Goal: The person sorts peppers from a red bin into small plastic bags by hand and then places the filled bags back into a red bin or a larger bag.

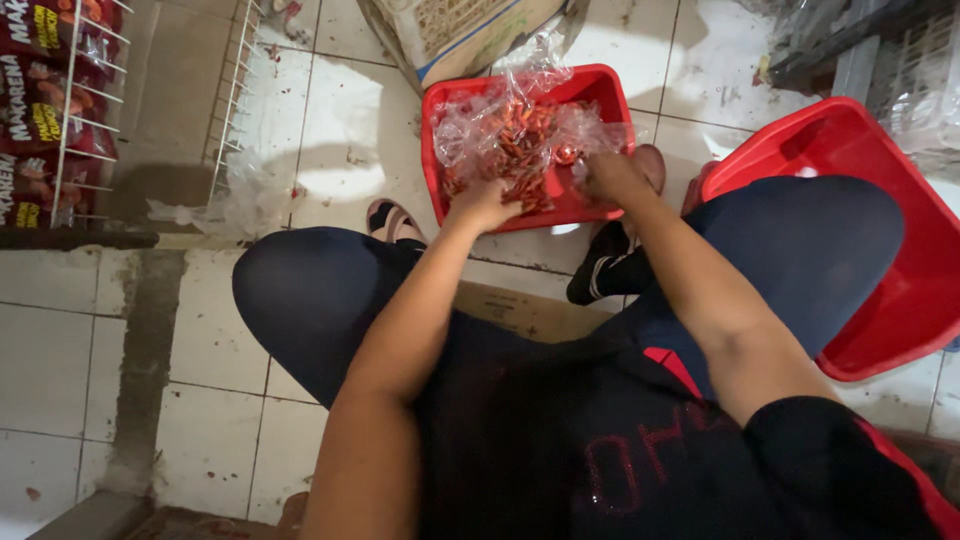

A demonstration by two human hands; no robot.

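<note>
Clear bag [515, 125] hides both hands' fingertips, perhaps gripping chillies [520, 140].

a clear plastic bag [515, 120] lies crumpled and open in a red plastic basin [600, 85] on the tiled floor, in front of the person's knees. the bag is thin and glossy, its upper edge standing up in wrinkled folds above the basin's far rim. through the film show many small red chilies [520, 140], heaped loosely in the middle of the bag, some spilling toward the near side. the basin is rectangular with rounded corners and sits slightly turned. the left hand [485, 205] rests on the bag's near left part, closed over plastic and chilies; the right hand [612, 175] grips the bag's right side, fingers bent into the film.
</note>
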